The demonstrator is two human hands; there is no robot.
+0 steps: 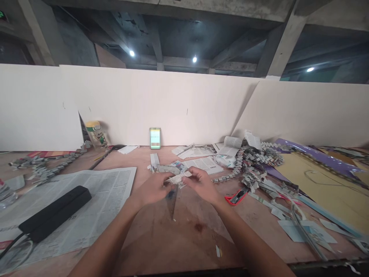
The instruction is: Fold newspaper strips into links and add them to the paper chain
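Observation:
My left hand (154, 189) and my right hand (203, 184) meet over the middle of the wooden table (173, 234). Together they pinch a narrow folded strip of newspaper (179, 177), one hand at each end. Just below the strip a clear plastic set square (172, 200) lies on the table, its point toward me. Beyond my fingers lie a few more folded newspaper pieces (170, 167).
An open newspaper sheet (86, 200) with a black box (54, 213) on it lies at left. A red box cutter (236, 196) sits right of my hands, near a heap of folded paper chains (256, 161). Yellow and purple sheets (325, 181) fill the right. A phone (155, 137) and a jar (96, 134) stand at the wall.

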